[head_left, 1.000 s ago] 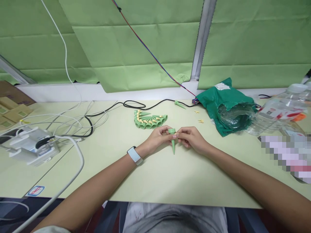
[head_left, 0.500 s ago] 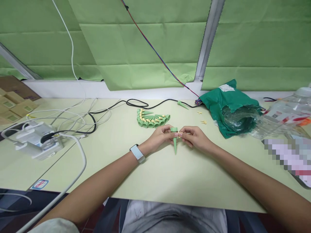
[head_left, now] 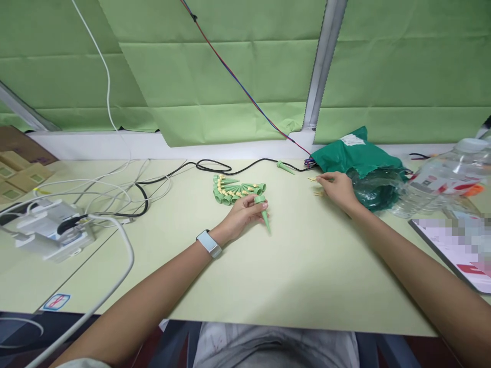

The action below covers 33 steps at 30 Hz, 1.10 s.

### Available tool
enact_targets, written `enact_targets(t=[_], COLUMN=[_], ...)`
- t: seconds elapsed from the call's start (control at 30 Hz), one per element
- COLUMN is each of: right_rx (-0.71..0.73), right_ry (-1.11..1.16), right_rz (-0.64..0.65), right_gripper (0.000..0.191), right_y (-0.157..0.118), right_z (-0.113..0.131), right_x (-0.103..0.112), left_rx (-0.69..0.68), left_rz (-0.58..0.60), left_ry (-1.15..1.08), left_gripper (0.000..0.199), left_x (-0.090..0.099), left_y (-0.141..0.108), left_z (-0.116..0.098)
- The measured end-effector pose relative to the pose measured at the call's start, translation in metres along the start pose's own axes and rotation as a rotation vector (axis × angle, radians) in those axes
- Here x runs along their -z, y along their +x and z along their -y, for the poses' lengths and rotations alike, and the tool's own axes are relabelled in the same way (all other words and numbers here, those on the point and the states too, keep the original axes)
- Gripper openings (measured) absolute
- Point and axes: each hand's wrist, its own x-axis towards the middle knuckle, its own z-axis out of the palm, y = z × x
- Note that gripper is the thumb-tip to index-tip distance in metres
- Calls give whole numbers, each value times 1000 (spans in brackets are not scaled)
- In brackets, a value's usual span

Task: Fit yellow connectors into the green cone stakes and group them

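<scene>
My left hand (head_left: 245,212) is closed around a green plastic spike (head_left: 266,221), its wide cap up and its point slanting down over the table. Out to the right, my right hand (head_left: 337,189) has its fingertips pinched at a small yellow plastic piece (head_left: 311,179) on the tabletop. Just below those fingers lies another small yellow piece (head_left: 318,194). Behind my left hand, several green spikes with yellow pieces on them (head_left: 233,191) lie fanned out. A lone green spike (head_left: 286,167) rests farther back.
A torn green plastic bag (head_left: 345,156) with clear wrap sits right of my right hand, beside a large clear bottle (head_left: 441,176). A clipboard-like board (head_left: 441,245) lies at the right. Power strips (head_left: 53,230) and tangled cables occupy the left; a black cable (head_left: 249,166) runs along the back.
My right hand has left the spike and reached right and away to the yellow pieces. My left hand still holds the spike, shifted slightly left and tilted. The view has turned a little.
</scene>
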Motion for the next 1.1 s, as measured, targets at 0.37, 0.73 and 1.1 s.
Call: enact_targets(t=[0.37, 0.73, 1.1], right_rx=[-83, -37, -49], right_ry=[-197, -300, -360], right_rz=[-1, -14, 7], right_gripper=[18, 23, 22], right_y=[43, 40, 38], right_z=[-32, -38, -35], right_x=[-22, -21, -29], left_rx=[4, 8, 11], left_rz=[10, 10, 11], left_ry=[8, 12, -3], left_gripper=[31, 30, 31], left_x=[-1, 0, 2], left_y=[0, 0, 1], left_z=[0, 1, 3])
